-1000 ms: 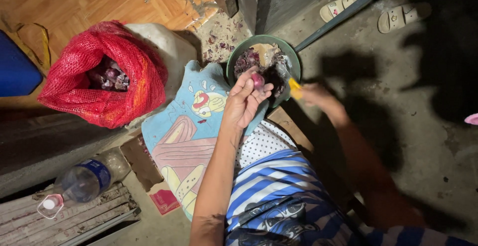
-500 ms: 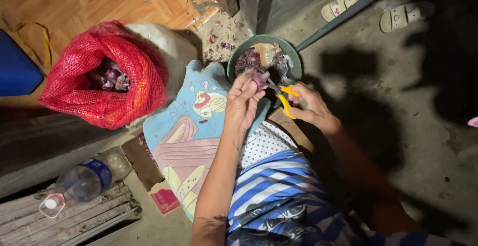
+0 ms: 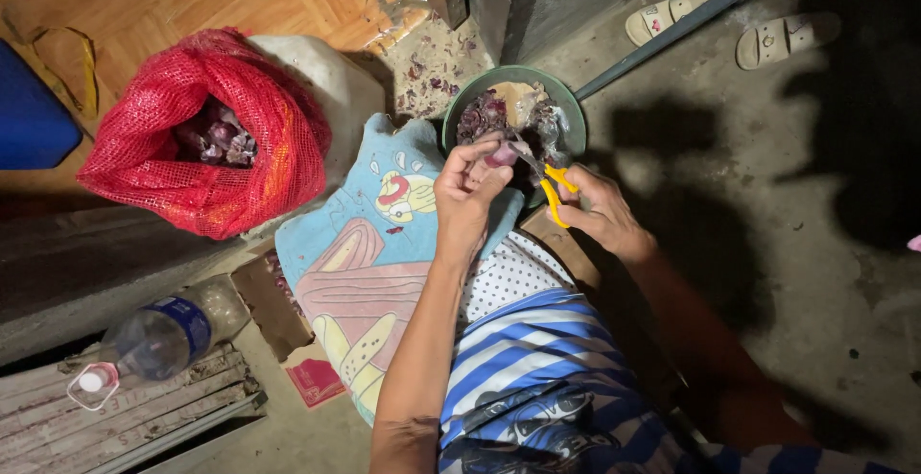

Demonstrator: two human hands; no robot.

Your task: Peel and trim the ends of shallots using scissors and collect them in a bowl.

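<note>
My left hand pinches a small purple onion over a green bowl that holds purple peels. My right hand grips yellow-handled scissors, whose blades point up at the onion. Both hands meet just at the bowl's near rim. A red mesh sack with more purple onions lies open to the left.
A light blue cushion with a cartoon print lies under my left forearm. A plastic bottle rests at lower left on wooden slats. Two pale sandals and a long pole lie on the concrete at upper right. Peels litter the floor behind the bowl.
My right hand came in from the right with the scissors and now meets the onion. My left hand drew back slightly from the bowl, still holding the onion.
</note>
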